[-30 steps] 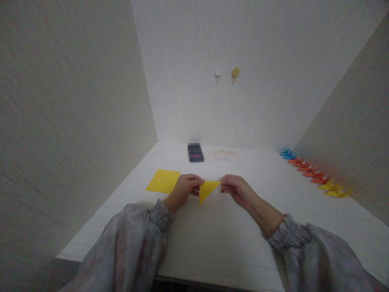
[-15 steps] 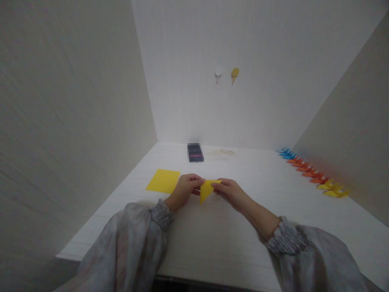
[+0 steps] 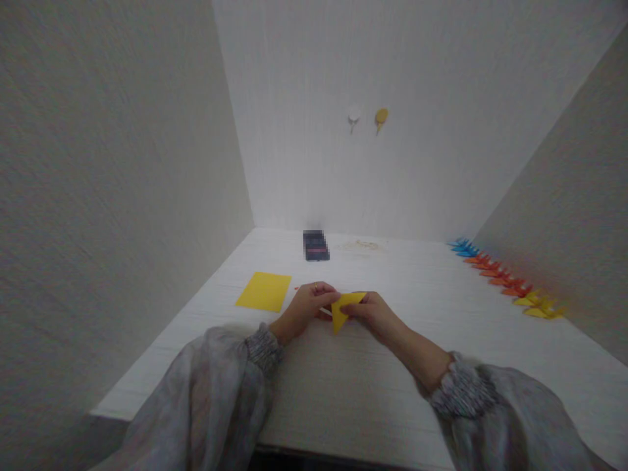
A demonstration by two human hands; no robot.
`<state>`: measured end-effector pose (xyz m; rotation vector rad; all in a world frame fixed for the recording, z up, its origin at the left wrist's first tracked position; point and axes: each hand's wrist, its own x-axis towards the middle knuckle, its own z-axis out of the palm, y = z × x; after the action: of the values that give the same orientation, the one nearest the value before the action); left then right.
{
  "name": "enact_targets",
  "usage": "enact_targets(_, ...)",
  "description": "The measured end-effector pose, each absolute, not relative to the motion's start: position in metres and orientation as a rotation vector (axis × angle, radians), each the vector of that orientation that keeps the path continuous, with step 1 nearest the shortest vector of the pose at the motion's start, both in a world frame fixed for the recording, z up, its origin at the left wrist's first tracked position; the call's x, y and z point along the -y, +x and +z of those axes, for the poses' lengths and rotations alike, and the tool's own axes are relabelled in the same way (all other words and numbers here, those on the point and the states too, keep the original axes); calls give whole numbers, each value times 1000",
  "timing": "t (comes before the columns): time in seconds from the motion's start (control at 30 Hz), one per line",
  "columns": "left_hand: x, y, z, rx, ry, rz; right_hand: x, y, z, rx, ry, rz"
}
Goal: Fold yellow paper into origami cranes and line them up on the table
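Both hands meet over the white table (image 3: 353, 379): the left hand (image 3: 307, 306) and the right hand (image 3: 375, 314) each pinch the small folded yellow paper (image 3: 343, 309) between them, its point hanging down. A flat yellow sheet (image 3: 263, 291) lies just left of the left hand; a row of folded paper figures (image 3: 505, 280) sits well off to the right.

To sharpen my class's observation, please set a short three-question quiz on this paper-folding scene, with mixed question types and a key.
1. True or false: the folded yellow paper lies untouched on the table.
2. Where is the flat yellow sheet? A) to the left of the left hand; B) under the right hand; C) against the right wall.
3. Fill in: the row of folded pieces runs blue, orange, then ____ nearest the person.
Key: 1 false, both hands' fingers pinch it; 2 A; 3 yellow.
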<state>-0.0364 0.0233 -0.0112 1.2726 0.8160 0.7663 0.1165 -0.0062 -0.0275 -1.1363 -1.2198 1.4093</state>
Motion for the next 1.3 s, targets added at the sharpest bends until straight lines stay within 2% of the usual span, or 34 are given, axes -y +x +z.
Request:
enact_targets(0.2,-24,-36,-13,-883,1363,727,8,114,-24,1212,-1138,1499)
enact_targets(1.3,-31,-43,-17,-736,1282,814,9,123,-22,1192,-1069,1521)
